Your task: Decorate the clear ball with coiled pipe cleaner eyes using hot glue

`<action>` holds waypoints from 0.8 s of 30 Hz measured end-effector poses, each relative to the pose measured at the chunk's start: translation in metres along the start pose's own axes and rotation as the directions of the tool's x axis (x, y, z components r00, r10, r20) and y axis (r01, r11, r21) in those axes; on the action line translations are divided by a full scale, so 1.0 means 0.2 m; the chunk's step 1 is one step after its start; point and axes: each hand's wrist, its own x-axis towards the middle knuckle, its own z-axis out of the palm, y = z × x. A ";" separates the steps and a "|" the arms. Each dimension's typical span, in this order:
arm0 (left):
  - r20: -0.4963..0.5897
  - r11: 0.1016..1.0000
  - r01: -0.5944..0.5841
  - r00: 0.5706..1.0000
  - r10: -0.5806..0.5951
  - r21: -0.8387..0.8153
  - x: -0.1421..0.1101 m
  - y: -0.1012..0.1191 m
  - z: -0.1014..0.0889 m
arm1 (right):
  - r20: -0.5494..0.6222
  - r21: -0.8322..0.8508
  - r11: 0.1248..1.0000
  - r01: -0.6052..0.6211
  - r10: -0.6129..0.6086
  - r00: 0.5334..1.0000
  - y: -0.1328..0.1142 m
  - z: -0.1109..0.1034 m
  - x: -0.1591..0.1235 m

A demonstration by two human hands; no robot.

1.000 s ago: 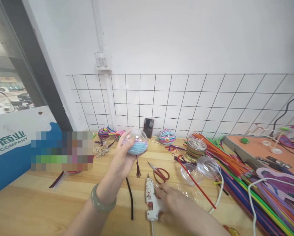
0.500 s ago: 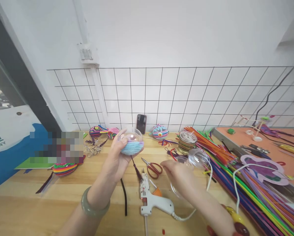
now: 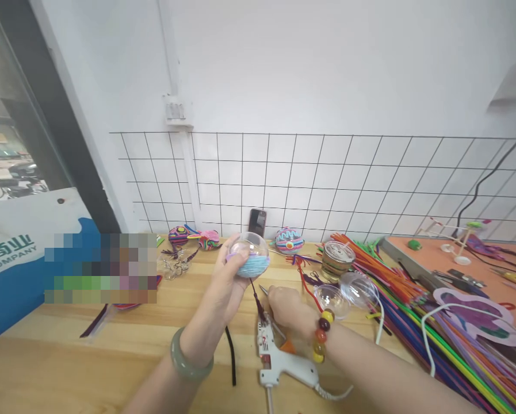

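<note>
My left hand point(image 3: 232, 284) grips a clear plastic ball point(image 3: 253, 244) whose lower half is covered in light blue and purple strands. A dark tassel point(image 3: 258, 303) hangs from the ball's underside, its end near the nozzle of the white glue gun point(image 3: 279, 362). My right hand point(image 3: 286, 306) is low over the table with fingers curled round the scissors; only the blade tips point(image 3: 263, 290) show and the handles are hidden. A red pipe cleaner point(image 3: 308, 290) curves behind that wrist. Beside it lie clear plastic half shells point(image 3: 332, 300).
Bundled coloured pipe cleaners point(image 3: 413, 328) lie along the right. A lidded drink cup point(image 3: 337, 261) stands behind the shells. Finished decorated balls point(image 3: 289, 240) and a phone point(image 3: 258, 221) are at the wall. A black strip point(image 3: 231, 356) lies in front. The glue gun's cord point(image 3: 335, 397) trails right.
My right hand has moved left and closed over the scissors, which lay uncovered before. My left hand still holds the ball. The whole view has shifted a little.
</note>
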 end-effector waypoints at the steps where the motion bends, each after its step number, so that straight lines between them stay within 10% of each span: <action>1: 0.004 1.000 -0.001 1.000 0.001 -0.008 0.00 0.00 0.00 | 0.023 0.044 0.999 -0.023 0.022 1.000 0.01 -0.01 0.00; 6: 0.027 0.999 0.008 1.000 -0.006 -0.053 -0.01 0.00 0.00 | 0.148 0.389 0.919 -0.061 0.003 0.989 0.13 -0.11 -0.09; 10: 0.020 1.000 0.000 1.000 0.000 -0.005 -0.01 0.00 0.01 | 0.017 0.660 0.749 0.056 -0.090 0.996 0.19 -0.17 -0.29; 15: 0.010 0.992 -0.018 1.000 0.017 0.127 -0.01 -0.03 0.00 | -0.248 0.951 0.151 0.270 -0.146 0.958 0.19 -0.15 -0.54; 24: 0.023 0.944 0.023 0.999 -0.033 0.328 -0.03 -0.09 0.02 | -0.279 0.947 0.165 0.276 -0.002 0.960 0.12 -0.06 -0.65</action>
